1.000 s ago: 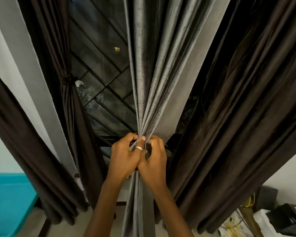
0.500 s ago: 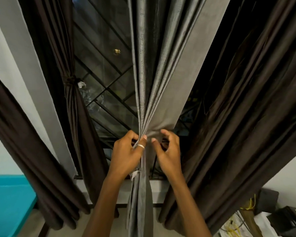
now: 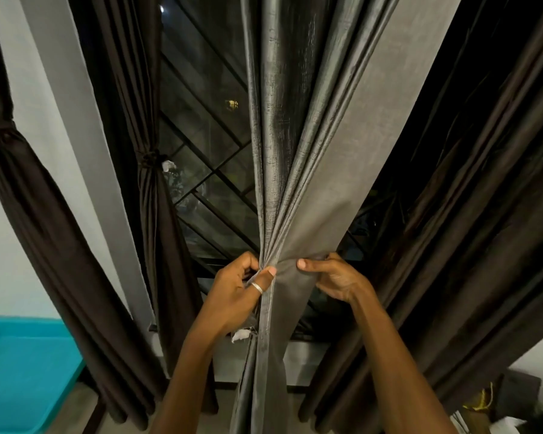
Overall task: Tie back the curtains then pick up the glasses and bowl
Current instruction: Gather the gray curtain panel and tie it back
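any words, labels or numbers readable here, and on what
None can be read.
White tag hanging by the grey curtain, under the left hand: too small and blurred to show any print.
Ring on the left thumb: no marking shows.
Clutter at the lower right: too dark and blurred to read.

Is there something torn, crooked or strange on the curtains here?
Mostly no. Only a small white scrap hangs at the grey curtain's edge, under the left hand; it looks frayed, maybe a tag. A similar white bit sits beside the tied brown curtain.
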Action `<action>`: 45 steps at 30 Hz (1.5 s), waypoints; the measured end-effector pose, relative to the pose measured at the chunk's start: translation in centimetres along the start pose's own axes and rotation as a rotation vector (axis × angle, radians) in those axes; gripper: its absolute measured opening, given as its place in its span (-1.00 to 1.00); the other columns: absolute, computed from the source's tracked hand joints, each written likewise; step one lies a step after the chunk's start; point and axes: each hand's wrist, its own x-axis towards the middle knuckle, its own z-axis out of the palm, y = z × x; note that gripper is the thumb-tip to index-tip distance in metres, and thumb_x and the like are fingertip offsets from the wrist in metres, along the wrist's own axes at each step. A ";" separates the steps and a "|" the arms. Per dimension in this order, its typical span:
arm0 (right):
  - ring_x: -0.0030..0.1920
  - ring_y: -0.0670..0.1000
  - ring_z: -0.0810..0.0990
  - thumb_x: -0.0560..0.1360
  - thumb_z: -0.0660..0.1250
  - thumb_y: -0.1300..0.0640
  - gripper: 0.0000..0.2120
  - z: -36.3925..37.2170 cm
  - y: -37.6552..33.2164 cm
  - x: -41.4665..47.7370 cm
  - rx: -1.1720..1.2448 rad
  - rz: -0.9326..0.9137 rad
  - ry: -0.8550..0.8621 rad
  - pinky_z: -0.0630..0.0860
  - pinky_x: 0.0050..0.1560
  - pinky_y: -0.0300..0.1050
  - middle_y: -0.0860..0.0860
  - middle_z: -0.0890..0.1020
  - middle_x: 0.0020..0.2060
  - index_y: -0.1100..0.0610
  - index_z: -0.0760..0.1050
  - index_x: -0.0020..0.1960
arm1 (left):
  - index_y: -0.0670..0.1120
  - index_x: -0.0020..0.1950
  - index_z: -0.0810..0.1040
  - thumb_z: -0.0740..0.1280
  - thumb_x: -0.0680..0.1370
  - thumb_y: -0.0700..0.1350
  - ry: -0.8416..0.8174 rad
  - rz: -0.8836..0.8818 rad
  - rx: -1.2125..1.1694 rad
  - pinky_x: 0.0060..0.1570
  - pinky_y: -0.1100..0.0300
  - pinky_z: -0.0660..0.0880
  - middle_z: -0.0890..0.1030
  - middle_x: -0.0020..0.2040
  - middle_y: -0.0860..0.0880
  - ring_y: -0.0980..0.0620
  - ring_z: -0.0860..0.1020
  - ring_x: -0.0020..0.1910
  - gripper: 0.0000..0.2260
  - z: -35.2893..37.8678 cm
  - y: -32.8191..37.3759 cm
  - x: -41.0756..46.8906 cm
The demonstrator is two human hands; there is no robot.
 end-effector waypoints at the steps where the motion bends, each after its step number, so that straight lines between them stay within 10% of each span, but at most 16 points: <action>1: 0.15 0.11 0.70 0.00 0.79 0.09 -0.20 0.0 -0.1 0.1 -0.008 -0.006 0.002 0.65 0.05 -0.07 0.13 0.72 0.11 0.24 0.61 0.18 | -0.15 -0.15 0.46 0.35 0.51 0.21 0.000 0.000 0.004 -0.25 -0.12 0.47 0.50 -0.22 -0.30 -0.08 0.45 -0.29 -0.60 -0.1 0.1 0.1; 15: 0.19 0.05 0.69 0.44 0.49 0.35 -0.65 -1.1 -1.6 -1.4 -0.273 -0.064 0.057 0.61 0.21 -0.08 0.04 0.73 0.12 0.15 0.61 0.19 | -0.13 -0.16 0.46 0.37 0.56 0.13 0.083 -0.052 0.054 -0.22 -0.21 0.53 0.56 -0.23 -0.28 -0.18 0.52 -0.32 -0.66 0.3 -0.1 0.7; 25: -0.22 0.00 0.52 0.57 0.41 0.19 -0.88 6.9 5.7 -3.5 -1.135 -0.675 0.976 0.51 -0.25 -0.12 0.07 0.51 -0.11 0.22 0.49 -0.03 | -0.04 -0.22 0.53 0.40 0.57 0.03 0.428 0.027 0.259 -0.40 0.04 0.52 0.55 -0.45 0.04 0.11 0.52 -0.47 -0.77 4.1 0.2 1.1; 36: 0.31 0.06 0.45 0.57 0.17 -0.18 -0.28 10.7 8.1 -4.4 -1.268 -0.486 0.768 0.51 0.26 0.00 0.11 0.39 0.38 0.19 0.20 0.60 | 0.02 0.00 0.61 0.33 0.62 0.05 0.298 -0.033 0.229 -0.19 0.10 0.64 0.67 -0.26 0.12 0.23 0.64 -0.28 -0.87 4.4 0.7 0.8; 42: 0.35 -0.07 0.40 0.61 0.11 -0.17 -0.36 10.3 7.6 -4.2 -1.212 -0.421 0.707 0.27 0.35 -0.26 0.00 0.37 0.38 0.10 0.12 0.60 | 0.11 -0.03 0.49 0.39 0.40 0.39 0.244 -0.154 0.254 -0.17 0.10 0.62 0.65 -0.19 0.09 0.15 0.64 -0.20 -0.60 5.3 1.7 0.9; 45: 0.35 0.04 0.45 0.56 0.33 0.17 -0.45 8.6 7.3 -4.6 -1.088 -0.442 0.489 0.44 0.33 -0.12 0.05 0.39 0.37 0.11 0.26 0.52 | 0.05 -0.15 0.41 0.40 0.47 0.29 0.369 -0.164 0.365 -0.20 0.01 0.60 0.59 -0.25 0.07 0.06 0.59 -0.25 -0.65 5.4 1.8 1.8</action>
